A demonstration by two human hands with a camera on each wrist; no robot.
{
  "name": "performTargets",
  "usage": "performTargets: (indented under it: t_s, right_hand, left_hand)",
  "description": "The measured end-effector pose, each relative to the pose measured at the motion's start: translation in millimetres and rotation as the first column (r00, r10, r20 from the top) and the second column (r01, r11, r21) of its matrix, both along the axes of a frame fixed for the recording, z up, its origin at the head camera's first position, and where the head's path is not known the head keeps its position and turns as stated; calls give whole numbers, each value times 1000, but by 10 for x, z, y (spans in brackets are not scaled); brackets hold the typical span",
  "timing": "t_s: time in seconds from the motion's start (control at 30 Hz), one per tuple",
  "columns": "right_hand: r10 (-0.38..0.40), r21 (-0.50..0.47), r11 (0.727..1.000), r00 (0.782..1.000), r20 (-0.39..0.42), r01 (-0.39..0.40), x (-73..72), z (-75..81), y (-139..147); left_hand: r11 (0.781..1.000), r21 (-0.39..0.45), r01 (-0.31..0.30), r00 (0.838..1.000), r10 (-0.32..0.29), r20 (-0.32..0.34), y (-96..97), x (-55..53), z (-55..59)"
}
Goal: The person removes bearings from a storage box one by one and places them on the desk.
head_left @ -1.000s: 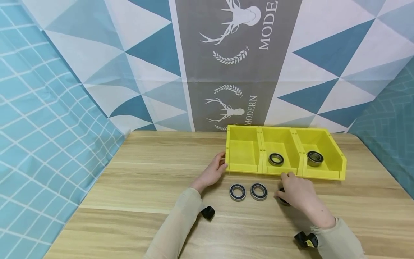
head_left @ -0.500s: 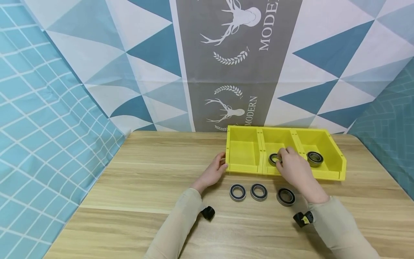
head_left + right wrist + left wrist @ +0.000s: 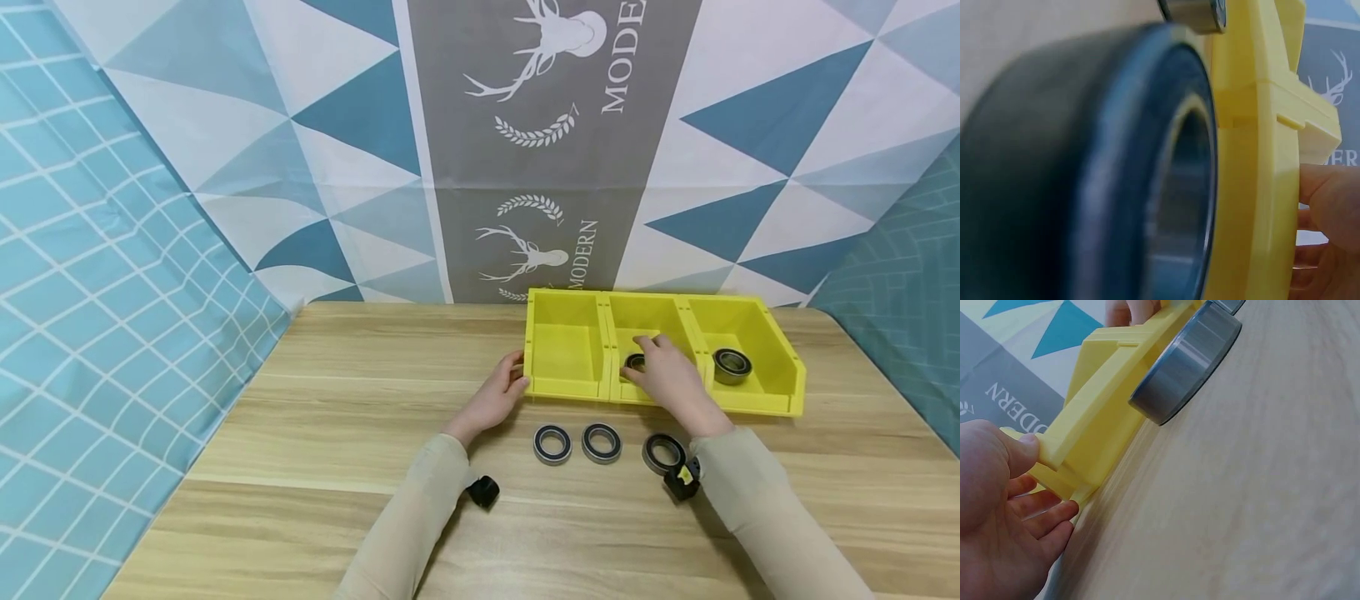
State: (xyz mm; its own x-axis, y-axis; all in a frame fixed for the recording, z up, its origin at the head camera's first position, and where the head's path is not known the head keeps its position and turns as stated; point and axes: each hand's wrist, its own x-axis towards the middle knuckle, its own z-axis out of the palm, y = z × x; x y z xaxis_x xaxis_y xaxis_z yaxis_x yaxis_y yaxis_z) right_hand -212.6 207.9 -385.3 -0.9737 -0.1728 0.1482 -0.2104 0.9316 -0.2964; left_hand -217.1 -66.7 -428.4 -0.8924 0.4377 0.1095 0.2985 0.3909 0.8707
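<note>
My left hand (image 3: pixel 492 399) grips the left end of a yellow three-compartment bin (image 3: pixel 566 388). In the left wrist view, its thumb lies over the bin's edge, with the other fingers lower down outside. My right hand (image 3: pixel 671 375) reaches into the middle compartment. Its thumb and fingers are spread around a black-sealed ball bearing (image 3: pixel 637 361) there, partly covered by the hand; contact is unclear. A thicker bearing (image 3: pixel 731 366) sits in the right compartment. Before the bin lie three bearings: left (image 3: pixel 552 462), middle (image 3: pixel 602 457) and right (image 3: pixel 652 465), the last partly behind the wrist camera.
The wooden table (image 3: pixel 360 367) carries the bin near its back edge. Patterned cloth (image 3: pixel 517 158) hangs behind it, with blue checked cloth (image 3: pixel 112 250) on the left side. Black wrist cameras, left (image 3: pixel 483 492) and right (image 3: pixel 681 482), sit low above the tabletop.
My right hand has gone from the rightmost table bearing up into the middle compartment, and its thumb and fingers have spread around the bearing there. The left hand stays on the bin.
</note>
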Motion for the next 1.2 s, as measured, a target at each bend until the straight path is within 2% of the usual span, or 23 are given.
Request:
performTargets:
  t_s: [0.23, 0.53, 0.7, 1.03, 1.2]
  right_hand:
    - [24, 15, 1000, 993, 118, -26, -105, -2, 20]
    - [61, -18, 998, 977, 204, -59, -232, -40, 43]
    - [61, 25, 997, 976, 208, -68, -270, -48, 38]
    - [63, 91, 992, 978, 200, -83, -253, -2, -5]
    - [72, 84, 992, 977, 200, -90, -247, 5, -13]
  left_hand:
    - [1000, -7, -4, 1000, 4, 7, 3, -12, 9]
    - [1000, 20, 4, 1000, -4, 12, -4, -12, 1]
    - [1000, 14, 6, 1000, -6, 8, -3, -14, -5]
    - [1000, 1, 10, 1000, -10, -3, 0, -4, 27]
    - [1000, -8, 21, 1000, -21, 23, 5, 152, 277]
